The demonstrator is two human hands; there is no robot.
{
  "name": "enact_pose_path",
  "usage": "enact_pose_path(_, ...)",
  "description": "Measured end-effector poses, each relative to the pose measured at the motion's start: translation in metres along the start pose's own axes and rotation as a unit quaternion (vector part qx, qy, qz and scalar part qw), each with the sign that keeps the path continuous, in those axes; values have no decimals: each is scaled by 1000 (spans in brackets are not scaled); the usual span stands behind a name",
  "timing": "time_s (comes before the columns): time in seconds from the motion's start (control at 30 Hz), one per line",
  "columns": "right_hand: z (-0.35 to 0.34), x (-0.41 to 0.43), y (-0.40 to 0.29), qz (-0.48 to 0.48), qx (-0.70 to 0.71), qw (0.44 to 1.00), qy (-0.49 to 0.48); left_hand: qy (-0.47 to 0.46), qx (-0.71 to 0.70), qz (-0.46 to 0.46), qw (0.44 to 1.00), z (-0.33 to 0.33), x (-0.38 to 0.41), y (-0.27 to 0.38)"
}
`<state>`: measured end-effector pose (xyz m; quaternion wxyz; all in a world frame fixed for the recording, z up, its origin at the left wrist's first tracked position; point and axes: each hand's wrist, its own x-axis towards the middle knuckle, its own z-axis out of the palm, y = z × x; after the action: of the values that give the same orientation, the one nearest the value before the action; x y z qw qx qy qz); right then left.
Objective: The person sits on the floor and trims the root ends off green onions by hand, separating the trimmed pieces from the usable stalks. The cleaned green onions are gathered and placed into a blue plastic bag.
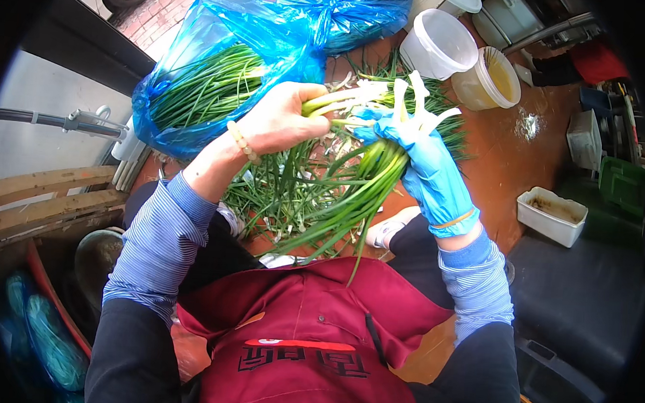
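My bare left hand [283,117], with a bead bracelet at the wrist, pinches a few green onion stalks [352,98] near their pale ends. In a blue disposable glove, my right hand [426,160] grips a bunch of green onions [381,169]. Their white ends stick up past the fingers, and the long leaves hang toward my maroon apron [295,309]. Below both hands, a heap of loose leaves and peelings [284,205] covers the floor between my shoes. More green onions [452,126] lie on the floor beyond the glove, partly hidden by it.
An opened blue plastic bag [222,21] of green onions [208,89] lies at front left, with a tied blue bag [349,11] behind. White buckets [437,51] stand at front right. A soiled white tub [551,213] sits right. Wooden slats [44,187] border the left.
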<state>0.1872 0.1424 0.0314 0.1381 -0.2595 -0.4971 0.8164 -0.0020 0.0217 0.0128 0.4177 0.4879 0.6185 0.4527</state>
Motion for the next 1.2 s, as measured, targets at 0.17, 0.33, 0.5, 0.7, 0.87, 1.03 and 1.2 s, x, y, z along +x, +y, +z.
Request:
enact_pose_path(0.17,-13,-7,-10,-25,60,996,63,-10,54,-30,998,-32,-9,-8)
enact_pose_path(0.33,-26,-10,-14,-43,67,995,61,28,-5,-57,998,-46,-21,-11)
enact_pose_path(0.5,-17,2,-4,10,209,977,32,75,-153,-53,984,-29,-20,-13)
enact_pose_path(0.7,5,8,13,43,211,976,-16,33,-139,-10,990,20,-8,5)
enact_pose_path(0.87,5,10,14,22,178,984,-7,81,106,66,989,38,4,12)
enact_pose_path(1.03,-18,8,7,-20,99,994,51,67,6,11,998,17,-2,12)
enact_pose_path(1.2,-38,-1,-5,-61,102,987,110,63,98,-52,992,-22,-23,7)
